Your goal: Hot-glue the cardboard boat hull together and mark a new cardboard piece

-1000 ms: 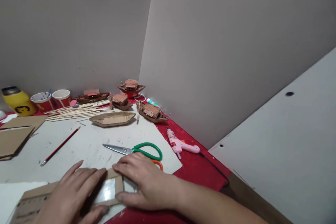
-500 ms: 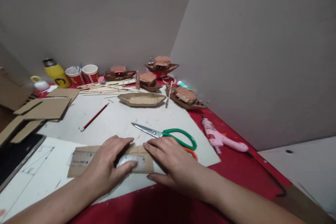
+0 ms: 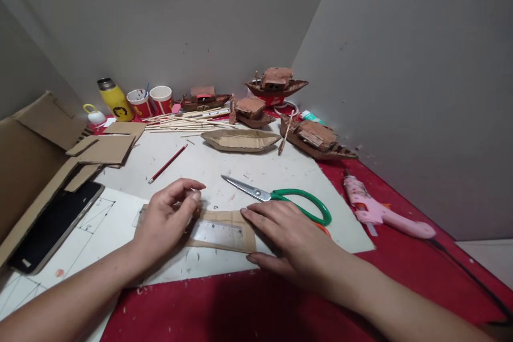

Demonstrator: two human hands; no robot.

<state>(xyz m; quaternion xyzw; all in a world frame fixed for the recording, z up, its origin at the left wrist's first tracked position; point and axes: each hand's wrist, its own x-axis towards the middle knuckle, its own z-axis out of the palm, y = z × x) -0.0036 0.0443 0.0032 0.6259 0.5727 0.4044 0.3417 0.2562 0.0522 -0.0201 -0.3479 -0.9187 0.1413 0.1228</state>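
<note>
A brown cardboard strip (image 3: 236, 217) lies on the white sheet (image 3: 256, 173) near the table's front, with a clear ruler (image 3: 216, 233) on top of it. My left hand (image 3: 166, 217) rests over the strip's left end, fingers curled and lifted a little, thumb by the ruler. My right hand (image 3: 286, 238) lies flat with fingers stretched out on the strip's right end. Green-handled scissors (image 3: 280, 197) lie just behind my right hand.
A red pencil (image 3: 167, 163), a cardboard boat hull (image 3: 240, 140), several brown model boats (image 3: 316, 136), wooden sticks (image 3: 180, 122), cups (image 3: 161, 99) and a yellow bottle (image 3: 114, 99) sit further back. A pink glue gun (image 3: 377, 208) lies right. Cardboard pieces (image 3: 104, 148) and a phone (image 3: 52, 224) are left.
The view has swung left and down, bringing the cardboard box and phone into sight. My left hand has lifted its fingers off the ruler and curled them; my right hand stays on the strip.
</note>
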